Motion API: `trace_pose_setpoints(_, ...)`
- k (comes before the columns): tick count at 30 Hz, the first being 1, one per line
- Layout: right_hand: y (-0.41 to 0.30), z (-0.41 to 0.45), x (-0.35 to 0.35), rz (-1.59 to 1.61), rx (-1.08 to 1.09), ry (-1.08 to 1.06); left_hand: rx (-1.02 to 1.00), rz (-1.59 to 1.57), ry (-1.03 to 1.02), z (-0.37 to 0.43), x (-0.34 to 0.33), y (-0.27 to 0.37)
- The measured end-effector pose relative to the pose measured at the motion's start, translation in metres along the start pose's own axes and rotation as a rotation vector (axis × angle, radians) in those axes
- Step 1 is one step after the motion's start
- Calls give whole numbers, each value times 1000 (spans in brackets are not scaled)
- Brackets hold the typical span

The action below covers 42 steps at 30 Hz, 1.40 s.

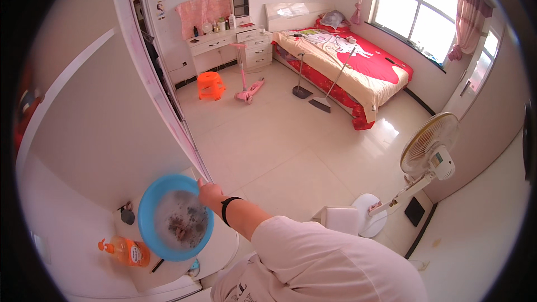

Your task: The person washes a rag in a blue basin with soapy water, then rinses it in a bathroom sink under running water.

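My right hand (209, 193), with a black band at the wrist, is at the upper right rim of a blue plastic basin (147, 235). Its fingers look curled, but whether they grip the rim cannot be told. Sudsy water (168, 214) fills the basin's bottom, with a brownish item (180, 231) partly showing in it. The basin rests on a white shelf-like surface (220, 245). Beside it lies an orange pump bottle (130, 251), along with a small dark item (127, 214) and a thin dark stick (157, 266). My left hand is out of view.
A panel edge (168, 105) rises beside the basin. A standing fan (430, 151) and a white stool-like piece (340, 219) are at the right. Farther off are an orange stool (210, 85), a pink scooter (245, 92), a dustpan (301, 92), a broom (321, 104), a dresser (222, 42) and a bed (365, 84).
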State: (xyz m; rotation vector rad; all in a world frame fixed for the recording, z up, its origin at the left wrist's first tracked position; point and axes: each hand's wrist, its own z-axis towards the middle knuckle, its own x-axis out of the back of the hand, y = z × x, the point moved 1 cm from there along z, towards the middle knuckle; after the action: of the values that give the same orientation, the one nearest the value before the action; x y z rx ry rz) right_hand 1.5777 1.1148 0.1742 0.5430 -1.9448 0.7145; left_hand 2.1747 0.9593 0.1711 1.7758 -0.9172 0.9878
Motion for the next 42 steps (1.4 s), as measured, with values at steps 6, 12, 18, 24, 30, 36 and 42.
trace_pose_setpoints(6, 1, 0, -2, -79, 6, 10, -5, 7, 6, -2, -4, 15)
trace_pose_setpoints(12, 1, 1, -2, -56, 13, 9, 6, 9, 12, -1, -5, 18)
trace_pose_setpoints(18, 1, 4, -9, -78, 58, 76, 22, -8, 15, 0, 2, 3)
trace_pose_setpoints(24, 4, 21, -22, 50, 4, 82, 36, -46, 18, 1, 7, -15)
trace_pose_setpoints(30, 1, 19, -15, 104, -7, 28, 61, -63, 33, 0, 10, -35)
trace_pose_setpoints(36, 3, 19, -13, 131, 8, 13, -11, -98, 29, -17, 13, -26)
trace_pose_setpoints(42, 4, 20, -13, 73, 24, 23, -47, -88, 31, -12, 9, -32)
